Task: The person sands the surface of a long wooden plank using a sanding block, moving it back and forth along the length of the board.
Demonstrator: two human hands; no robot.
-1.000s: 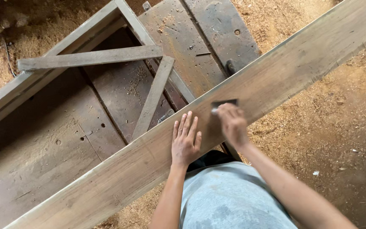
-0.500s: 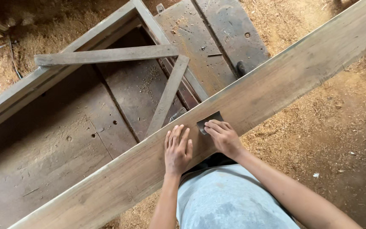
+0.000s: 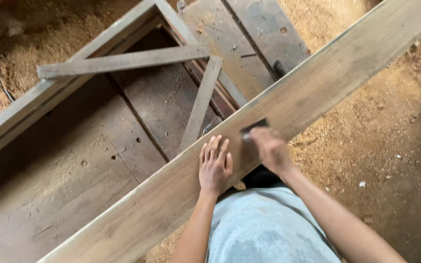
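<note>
Left hand (image 3: 215, 165) flat, fingers spread on the long plank (image 3: 317, 92) lying across the workbench (image 3: 98, 160) – right hand (image 3: 269, 148), blurred, closed on a dark sanding block (image 3: 253, 127) mid-board – surface looks rough, prob. lots left.

1. The right hand (image 3: 271, 151), blurred with motion, lies nearer the left hand (image 3: 215, 165) than a second ago, having slid down the long plank (image 3: 317, 92) toward the body.
2. The dark sanding block (image 3: 253, 127) under its fingers travels with it along the plank's face.
3. The view shifts slightly; the wooden frame (image 3: 123, 61) sits a little lower and rightward.
</note>
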